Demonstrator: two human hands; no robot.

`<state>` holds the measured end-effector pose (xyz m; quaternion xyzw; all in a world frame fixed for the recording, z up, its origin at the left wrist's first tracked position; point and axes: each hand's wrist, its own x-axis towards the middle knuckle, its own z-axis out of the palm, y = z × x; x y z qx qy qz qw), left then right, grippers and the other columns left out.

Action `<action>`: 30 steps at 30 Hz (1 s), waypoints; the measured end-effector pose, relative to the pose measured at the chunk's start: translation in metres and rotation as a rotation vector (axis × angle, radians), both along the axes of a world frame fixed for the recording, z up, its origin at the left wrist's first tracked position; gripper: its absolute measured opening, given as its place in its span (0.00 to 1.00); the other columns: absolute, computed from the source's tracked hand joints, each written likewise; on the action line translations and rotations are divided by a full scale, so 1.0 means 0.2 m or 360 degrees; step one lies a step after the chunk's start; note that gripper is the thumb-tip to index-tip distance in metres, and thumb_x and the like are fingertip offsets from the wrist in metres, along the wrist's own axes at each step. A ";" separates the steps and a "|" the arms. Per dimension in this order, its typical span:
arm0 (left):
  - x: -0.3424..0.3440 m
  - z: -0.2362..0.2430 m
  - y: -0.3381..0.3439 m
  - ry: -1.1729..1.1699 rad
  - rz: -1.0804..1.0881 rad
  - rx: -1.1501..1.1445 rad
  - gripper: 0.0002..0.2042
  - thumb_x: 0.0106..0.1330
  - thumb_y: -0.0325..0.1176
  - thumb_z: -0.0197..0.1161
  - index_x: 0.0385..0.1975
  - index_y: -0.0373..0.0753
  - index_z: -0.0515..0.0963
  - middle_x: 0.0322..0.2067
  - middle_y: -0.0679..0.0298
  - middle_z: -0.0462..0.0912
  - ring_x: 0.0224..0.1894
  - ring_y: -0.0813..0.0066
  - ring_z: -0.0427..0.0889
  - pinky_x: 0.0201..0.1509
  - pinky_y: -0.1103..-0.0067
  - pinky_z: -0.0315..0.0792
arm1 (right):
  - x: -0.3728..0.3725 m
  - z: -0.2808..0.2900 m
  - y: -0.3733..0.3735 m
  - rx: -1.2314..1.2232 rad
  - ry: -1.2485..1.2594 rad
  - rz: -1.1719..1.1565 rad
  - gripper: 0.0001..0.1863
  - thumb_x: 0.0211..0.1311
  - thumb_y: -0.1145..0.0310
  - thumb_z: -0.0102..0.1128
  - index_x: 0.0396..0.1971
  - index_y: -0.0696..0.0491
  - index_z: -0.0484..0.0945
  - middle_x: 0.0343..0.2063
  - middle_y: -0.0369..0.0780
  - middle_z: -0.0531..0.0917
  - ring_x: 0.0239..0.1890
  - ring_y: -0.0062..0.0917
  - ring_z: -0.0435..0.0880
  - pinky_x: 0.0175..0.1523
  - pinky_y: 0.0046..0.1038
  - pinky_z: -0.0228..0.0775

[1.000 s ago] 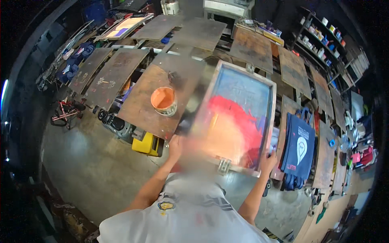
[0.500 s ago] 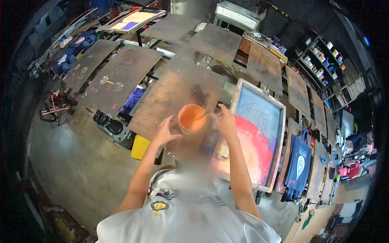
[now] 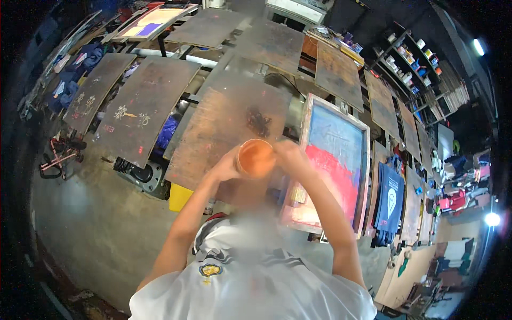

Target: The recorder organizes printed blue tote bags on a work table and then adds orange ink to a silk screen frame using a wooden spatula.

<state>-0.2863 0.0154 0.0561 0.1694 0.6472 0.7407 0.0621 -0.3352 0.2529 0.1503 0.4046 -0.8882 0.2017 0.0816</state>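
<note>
A round tub of orange ink is in front of me, above the near end of a brown wooden board. My left hand is closed around the tub's left side. At its right rim is my right hand, fingers curled inward and slightly blurred; what they pinch is hidden. Just right of that forearm lies a framed printing screen, its mesh blue at the far end and smeared with red and pale orange ink nearer me. A small yellowish block rests on the screen's near left part.
Several dark flat boards fan out ahead and to both sides. Another framed screen with yellow and purple areas is at the far left. Navy printed cloths hang at the right. Shelves of bottles stand at the far right.
Both hands have closed in on the tub from either side, having been spread apart around it. A stick seen leaning inside the tub is now hard to make out. The view has shifted slightly.
</note>
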 end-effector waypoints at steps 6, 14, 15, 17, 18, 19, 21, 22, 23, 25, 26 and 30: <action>-0.03 0.05 0.06 0.0542 0.0181 -0.0849 0.50 0.35 0.42 0.82 0.63 0.38 0.64 0.58 0.50 0.70 0.61 0.49 0.69 0.65 0.62 0.65 | -0.04 0.00 0.06 0.0412 0.0243 0.0008 0.07 0.56 0.72 0.57 0.36 0.52 0.77 0.29 0.41 0.79 0.37 0.37 0.81 0.41 0.38 0.75; 0.00 0.12 0.19 0.0576 0.0038 -0.1207 0.50 0.34 0.43 0.82 0.63 0.38 0.64 0.58 0.47 0.68 0.61 0.44 0.67 0.64 0.60 0.65 | 0.08 -0.16 0.25 0.0908 0.0489 -0.0176 0.05 0.52 0.69 0.58 0.26 0.52 0.81 0.26 0.38 0.81 0.34 0.30 0.83 0.41 0.32 0.74; -0.01 0.07 0.19 0.0652 0.0108 -0.1228 0.50 0.33 0.43 0.82 0.62 0.38 0.65 0.58 0.47 0.68 0.61 0.45 0.68 0.64 0.60 0.65 | 0.10 -0.15 0.25 0.0908 0.0412 -0.0241 0.05 0.50 0.70 0.59 0.25 0.53 0.81 0.27 0.39 0.83 0.35 0.31 0.83 0.45 0.34 0.73; -0.02 0.02 0.20 0.0743 0.0142 -0.1245 0.50 0.33 0.42 0.82 0.62 0.38 0.65 0.58 0.48 0.68 0.61 0.45 0.68 0.64 0.60 0.65 | 0.15 -0.13 0.24 0.0990 0.0375 -0.0335 0.04 0.51 0.70 0.59 0.25 0.52 0.82 0.27 0.38 0.83 0.35 0.30 0.83 0.45 0.34 0.73; -0.02 0.03 0.22 0.0730 0.0112 -0.1275 0.49 0.34 0.42 0.81 0.62 0.39 0.65 0.59 0.48 0.68 0.62 0.46 0.67 0.65 0.61 0.64 | 0.17 -0.12 0.24 0.1079 0.0344 -0.0404 0.04 0.51 0.70 0.59 0.24 0.51 0.83 0.26 0.38 0.84 0.36 0.30 0.84 0.44 0.35 0.73; -0.03 0.04 0.23 0.0716 0.0082 -0.1304 0.49 0.34 0.42 0.81 0.62 0.39 0.65 0.59 0.49 0.68 0.62 0.47 0.67 0.65 0.61 0.64 | 0.19 -0.10 0.24 0.1077 0.0331 -0.0436 0.04 0.51 0.70 0.59 0.24 0.51 0.83 0.26 0.38 0.84 0.36 0.30 0.84 0.44 0.35 0.73; -0.02 0.05 0.27 0.0737 0.0051 -0.1298 0.48 0.35 0.41 0.81 0.62 0.40 0.65 0.60 0.50 0.68 0.63 0.49 0.66 0.67 0.61 0.62 | 0.22 -0.07 0.25 0.1096 -0.0149 -0.0586 0.05 0.54 0.69 0.59 0.25 0.49 0.84 0.28 0.39 0.85 0.39 0.31 0.84 0.44 0.37 0.72; -0.01 0.05 0.28 0.0741 0.0053 -0.1293 0.47 0.36 0.41 0.80 0.62 0.40 0.65 0.61 0.51 0.68 0.65 0.50 0.66 0.68 0.60 0.61 | 0.23 -0.07 0.26 0.1091 -0.0159 -0.0613 0.05 0.54 0.69 0.59 0.25 0.49 0.84 0.28 0.39 0.85 0.39 0.31 0.84 0.44 0.37 0.72; 0.01 0.06 0.30 0.0751 0.0026 -0.1289 0.47 0.36 0.41 0.80 0.62 0.40 0.65 0.61 0.51 0.68 0.65 0.50 0.66 0.68 0.60 0.61 | 0.24 -0.08 0.28 0.1098 -0.0217 -0.0573 0.06 0.53 0.66 0.60 0.26 0.50 0.84 0.28 0.40 0.85 0.38 0.32 0.86 0.42 0.38 0.75; 0.05 0.08 0.32 0.0919 0.0107 -0.1505 0.46 0.38 0.41 0.79 0.63 0.41 0.64 0.62 0.54 0.68 0.66 0.53 0.65 0.69 0.58 0.57 | 0.27 -0.09 0.32 0.1101 -0.0286 -0.0548 0.09 0.52 0.63 0.61 0.28 0.52 0.84 0.28 0.42 0.86 0.36 0.33 0.87 0.41 0.38 0.78; 0.08 0.10 0.33 0.0896 0.0127 -0.1524 0.45 0.40 0.42 0.77 0.62 0.41 0.64 0.61 0.56 0.69 0.66 0.55 0.65 0.69 0.56 0.56 | 0.30 -0.12 0.32 0.1048 -0.0251 -0.0563 0.07 0.55 0.65 0.59 0.28 0.49 0.85 0.30 0.41 0.86 0.36 0.32 0.86 0.43 0.38 0.74; 0.15 0.09 0.36 0.0773 0.0298 -0.1515 0.40 0.44 0.41 0.75 0.61 0.40 0.65 0.61 0.57 0.70 0.67 0.57 0.65 0.70 0.58 0.55 | 0.36 -0.26 0.36 0.0800 -0.0625 -0.0629 0.09 0.61 0.67 0.56 0.34 0.50 0.86 0.33 0.43 0.86 0.37 0.37 0.87 0.44 0.41 0.76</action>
